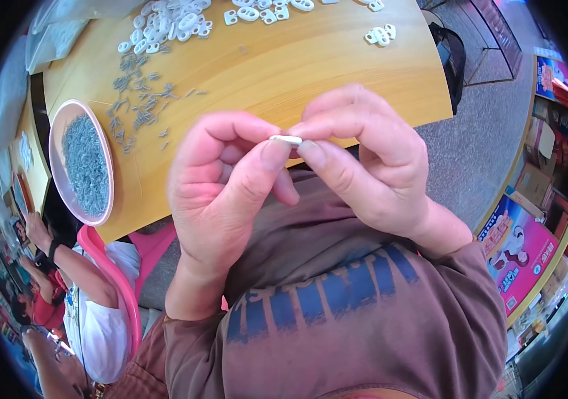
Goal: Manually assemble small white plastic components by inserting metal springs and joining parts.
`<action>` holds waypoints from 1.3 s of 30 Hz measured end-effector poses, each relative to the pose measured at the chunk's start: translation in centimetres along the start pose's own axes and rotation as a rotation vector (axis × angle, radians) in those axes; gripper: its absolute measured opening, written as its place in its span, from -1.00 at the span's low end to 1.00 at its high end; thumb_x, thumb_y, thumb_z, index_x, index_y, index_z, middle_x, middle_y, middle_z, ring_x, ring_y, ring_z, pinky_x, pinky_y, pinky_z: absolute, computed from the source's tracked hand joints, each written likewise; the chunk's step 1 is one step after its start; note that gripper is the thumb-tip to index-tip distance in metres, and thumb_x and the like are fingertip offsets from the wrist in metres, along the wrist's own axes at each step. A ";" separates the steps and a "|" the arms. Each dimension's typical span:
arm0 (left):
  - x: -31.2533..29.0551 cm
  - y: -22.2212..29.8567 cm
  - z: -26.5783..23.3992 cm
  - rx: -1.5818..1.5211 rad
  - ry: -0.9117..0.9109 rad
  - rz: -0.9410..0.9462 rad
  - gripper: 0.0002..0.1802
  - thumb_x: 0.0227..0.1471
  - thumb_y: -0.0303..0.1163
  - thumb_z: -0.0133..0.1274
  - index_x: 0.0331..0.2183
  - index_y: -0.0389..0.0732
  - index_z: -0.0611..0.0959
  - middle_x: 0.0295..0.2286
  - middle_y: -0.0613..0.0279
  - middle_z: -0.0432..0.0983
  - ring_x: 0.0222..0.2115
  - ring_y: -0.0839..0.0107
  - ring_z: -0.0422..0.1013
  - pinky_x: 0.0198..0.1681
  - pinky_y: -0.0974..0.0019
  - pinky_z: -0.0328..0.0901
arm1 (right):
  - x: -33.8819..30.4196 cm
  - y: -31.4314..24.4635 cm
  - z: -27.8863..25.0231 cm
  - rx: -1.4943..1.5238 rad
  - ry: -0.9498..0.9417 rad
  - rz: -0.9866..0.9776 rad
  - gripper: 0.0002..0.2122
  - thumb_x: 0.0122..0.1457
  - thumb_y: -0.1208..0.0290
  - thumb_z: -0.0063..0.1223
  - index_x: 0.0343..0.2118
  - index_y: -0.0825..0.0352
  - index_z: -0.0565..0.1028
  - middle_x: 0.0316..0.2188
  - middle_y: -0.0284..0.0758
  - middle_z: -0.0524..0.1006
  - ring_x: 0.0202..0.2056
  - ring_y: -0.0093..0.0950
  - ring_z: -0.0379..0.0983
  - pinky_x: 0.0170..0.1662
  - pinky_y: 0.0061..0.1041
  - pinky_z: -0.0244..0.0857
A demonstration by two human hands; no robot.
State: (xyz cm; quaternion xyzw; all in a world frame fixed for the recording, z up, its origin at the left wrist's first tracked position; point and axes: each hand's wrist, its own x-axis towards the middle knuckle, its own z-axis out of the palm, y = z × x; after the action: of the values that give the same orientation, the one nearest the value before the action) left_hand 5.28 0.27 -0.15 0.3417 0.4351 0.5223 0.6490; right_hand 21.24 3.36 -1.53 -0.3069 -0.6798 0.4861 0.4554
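Pinched between the thumbs and fingertips of both hands is a small white plastic piece (286, 140), held just above the near edge of the table. My left hand (214, 183) grips its left end, and my right hand (374, 159) closes on its right end. Beyond the left hand, small thin grey metal pieces that look like springs (141, 100) lie scattered on the wood. More of them fill a pale pink bowl (58, 171) at the left. A heap of white oval plastic pieces with two holes (171, 25), like cord locks, lies at the far side.
A few white pieces (380, 35) sit apart at the table's far right. Clear plastic bags (61, 33) lie at the far left corner. A pink chair (101, 249) and a seated person in white (101, 299) are at the left. Shelves with boxes (537, 186) line the right.
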 end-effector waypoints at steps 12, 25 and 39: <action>-0.2 0.4 -1.3 0.172 0.035 0.034 -0.83 -0.09 -0.59 -0.01 -0.33 -0.33 0.46 -0.50 0.36 0.37 -0.57 0.70 0.24 -0.52 0.67 0.16 | 0.6 -0.9 0.8 0.347 0.013 0.472 -0.91 0.06 0.54 -0.06 -0.38 0.44 0.39 -0.46 -0.39 0.42 -0.42 -0.69 0.32 -0.34 -0.73 0.22; -3.1 -1.3 -3.2 0.288 0.144 0.064 -0.85 -0.13 -0.67 -0.04 -0.38 -0.34 0.47 -0.49 0.33 0.34 -0.55 0.70 0.22 -0.52 0.64 0.13 | 1.1 0.9 1.9 -0.250 -0.054 0.141 -0.92 -0.02 0.59 0.00 -0.42 0.42 0.42 -0.49 -0.37 0.44 -0.46 -0.57 0.36 -0.38 -0.63 0.22; -5.6 -2.0 -6.1 0.126 0.314 0.082 -0.90 -0.09 -0.63 -0.05 -0.40 -0.36 0.45 -0.51 0.36 0.32 -0.62 0.76 0.19 -0.59 0.69 0.07 | 4.4 3.7 5.5 -0.612 -0.142 -0.316 -0.86 -0.17 0.62 0.05 -0.46 0.35 0.45 -0.49 -0.26 0.43 -0.44 -0.32 0.38 -0.38 -0.46 0.26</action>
State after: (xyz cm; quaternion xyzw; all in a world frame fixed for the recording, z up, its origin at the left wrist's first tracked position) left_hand 0.00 -5.73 -3.17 0.3134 0.5485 0.5670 0.5287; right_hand 14.31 6.29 -4.19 -0.2853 -0.8632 0.2035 0.3635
